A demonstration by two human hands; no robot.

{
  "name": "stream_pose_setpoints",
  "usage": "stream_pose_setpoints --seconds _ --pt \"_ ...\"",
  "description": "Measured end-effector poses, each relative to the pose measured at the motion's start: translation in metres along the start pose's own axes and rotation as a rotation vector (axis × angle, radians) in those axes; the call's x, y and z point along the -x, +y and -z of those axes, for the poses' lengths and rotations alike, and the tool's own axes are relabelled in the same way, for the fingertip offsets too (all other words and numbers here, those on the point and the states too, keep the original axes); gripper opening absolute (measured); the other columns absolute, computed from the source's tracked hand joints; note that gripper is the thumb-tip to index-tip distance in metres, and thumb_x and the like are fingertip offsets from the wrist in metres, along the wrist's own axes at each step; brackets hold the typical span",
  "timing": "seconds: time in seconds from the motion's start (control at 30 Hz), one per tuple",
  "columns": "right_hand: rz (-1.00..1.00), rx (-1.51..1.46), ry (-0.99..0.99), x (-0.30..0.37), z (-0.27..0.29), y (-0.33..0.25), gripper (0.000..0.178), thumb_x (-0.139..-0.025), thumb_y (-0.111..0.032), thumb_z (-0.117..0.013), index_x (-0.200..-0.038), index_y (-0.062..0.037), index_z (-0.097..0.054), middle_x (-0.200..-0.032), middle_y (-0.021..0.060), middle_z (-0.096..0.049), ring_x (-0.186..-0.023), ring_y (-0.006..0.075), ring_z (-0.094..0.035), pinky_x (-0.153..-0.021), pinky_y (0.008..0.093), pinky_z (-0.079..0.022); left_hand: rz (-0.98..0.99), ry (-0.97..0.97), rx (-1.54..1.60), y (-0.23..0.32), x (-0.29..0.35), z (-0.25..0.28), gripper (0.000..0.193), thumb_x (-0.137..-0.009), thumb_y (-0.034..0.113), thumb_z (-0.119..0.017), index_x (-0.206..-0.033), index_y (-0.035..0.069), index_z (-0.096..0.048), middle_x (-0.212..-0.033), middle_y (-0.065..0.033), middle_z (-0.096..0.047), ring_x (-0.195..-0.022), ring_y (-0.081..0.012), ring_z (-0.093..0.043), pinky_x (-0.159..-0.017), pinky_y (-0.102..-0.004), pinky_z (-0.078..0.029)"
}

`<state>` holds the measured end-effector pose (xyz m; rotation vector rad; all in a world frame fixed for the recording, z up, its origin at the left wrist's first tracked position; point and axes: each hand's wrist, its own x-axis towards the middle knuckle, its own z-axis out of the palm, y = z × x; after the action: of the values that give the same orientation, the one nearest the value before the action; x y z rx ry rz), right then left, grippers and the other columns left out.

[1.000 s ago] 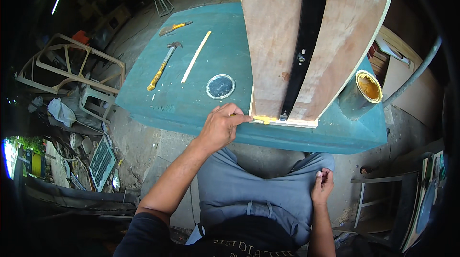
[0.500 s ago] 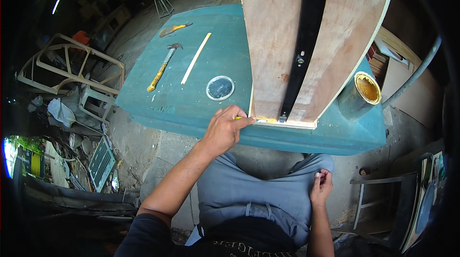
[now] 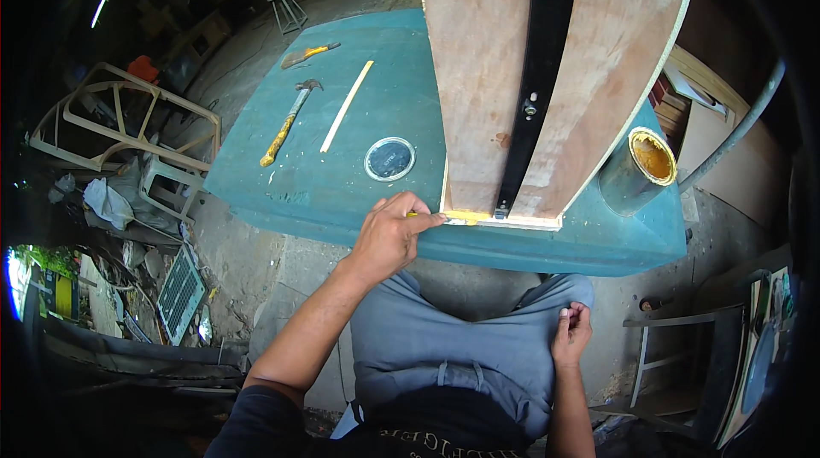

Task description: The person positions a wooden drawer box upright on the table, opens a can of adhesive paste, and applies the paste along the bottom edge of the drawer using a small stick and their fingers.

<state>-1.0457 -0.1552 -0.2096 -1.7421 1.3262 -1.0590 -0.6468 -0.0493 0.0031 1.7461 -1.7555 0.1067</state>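
At the left, the blue-green worktop (image 3: pixel 243 151) carries things that lie as they did half a second ago. From the working hand, the hammer (image 3: pixel 291 122) is between ten and eleven o'clock; the brush-like tool (image 3: pixel 310 54) and pale wooden strip (image 3: pixel 347 108) are near eleven, and the round lid (image 3: pixel 390 158) is at twelve.

Next comes the left hand (image 3: pixel 393 229), its fingers pinched on a slim, yellow-marked tool (image 3: pixel 414 215), most of which they hide. The tool reaches out toward three o'clock, at the near left corner of the plywood piece (image 3: pixel 478 116). Compared with half a second ago, the fingertips sit slightly farther toward nine o'clock along its near edge strip (image 3: pixel 538 222), and more yellow shows just beyond them. I take this as a short back-stroke, with the yellow being spread there; the strip's right part looks pale, so the coating seems partial.

The black metal rail (image 3: pixel 531 99) on the plywood ends at that edge, to the right of the yellow. At four o'clock from the left hand, the right hand (image 3: pixel 573 334) rests unmoved against the trouser leg (image 3: pixel 530 313), fingers loosely curled, seemingly holding nothing. Farthest right, between two and three, the can (image 3: pixel 636 176) stands uncovered, yellow smeared inside its rim.
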Motion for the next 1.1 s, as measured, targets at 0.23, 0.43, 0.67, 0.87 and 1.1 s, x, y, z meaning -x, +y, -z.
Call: stream_pose_setpoints --seconds 0.23,0.43,0.67,0.87,1.1 --pt "0.122 -0.102 0.130 -0.043 0.017 -0.034 0.046 -0.094 -0.011 -0.079 -0.132 -0.0003 -0.057 -0.108 0.0045 -0.063 -0.087 0.0117 -0.056 -0.080 0.0287 -0.049 0.073 0.036 0.049 -0.013 0.009 0.001 0.050 -0.077 -0.020 -0.062 -0.112 0.009 -0.084 -0.096 -0.0106 -0.070 -0.087 -0.0268 -0.070 -0.078 -0.0358 -0.056" --pt "0.444 0.117 0.355 -0.152 0.066 -0.158 0.082 -0.082 -0.020 -0.090 -0.150 -0.0005 -0.047 -0.136 0.0150 -0.058 -0.122 0.0258 -0.059 -0.095 0.0389 -0.051 0.172 0.060 0.196 -0.020 0.016 0.006 0.047 -0.079 -0.020 -0.061 -0.109 0.009 -0.084 -0.092 -0.0099 -0.070 -0.084 -0.0282 -0.070 -0.076 -0.0382 -0.056" --pt "0.608 0.392 0.253 -0.228 0.069 -0.232 0.099 -0.076 -0.038 -0.094 -0.152 0.0021 -0.045 -0.149 0.0235 -0.051 -0.137 0.0398 -0.053 -0.114 0.0478 -0.046 0.122 0.047 0.168 -0.039 0.016 0.005 0.047 -0.081 -0.019 -0.061 -0.109 0.009 -0.084 -0.093 -0.0104 -0.071 -0.083 -0.0277 -0.071 -0.076 -0.0384 -0.056" --pt "0.519 0.562 0.105 -0.248 0.054 -0.241 0.105 -0.076 -0.054 -0.091 -0.150 0.0067 -0.048 -0.146 0.0284 -0.055 -0.137 0.0448 -0.054 -0.115 0.0514 -0.045 0.099 0.052 0.178 -0.043 0.015 0.013 0.045 -0.079 -0.021 -0.064 -0.106 0.009 -0.084 -0.095 -0.0086 -0.071 -0.084 -0.0245 -0.070 -0.075 -0.0332 -0.056" --pt "0.546 0.698 0.183 -0.251 0.046 -0.226 0.100 -0.083 -0.062 -0.084 -0.148 0.0065 -0.051 -0.145 0.0285 -0.058 -0.136 0.0451 -0.054 -0.114 0.0522 -0.046 -0.020 0.018 -0.147 -0.031 0.011 0.024 0.044 -0.078 -0.012 -0.069 -0.109 0.016 -0.085 -0.098 -0.0024 -0.069 -0.094 -0.0215 -0.067 -0.079 -0.0366 -0.041"
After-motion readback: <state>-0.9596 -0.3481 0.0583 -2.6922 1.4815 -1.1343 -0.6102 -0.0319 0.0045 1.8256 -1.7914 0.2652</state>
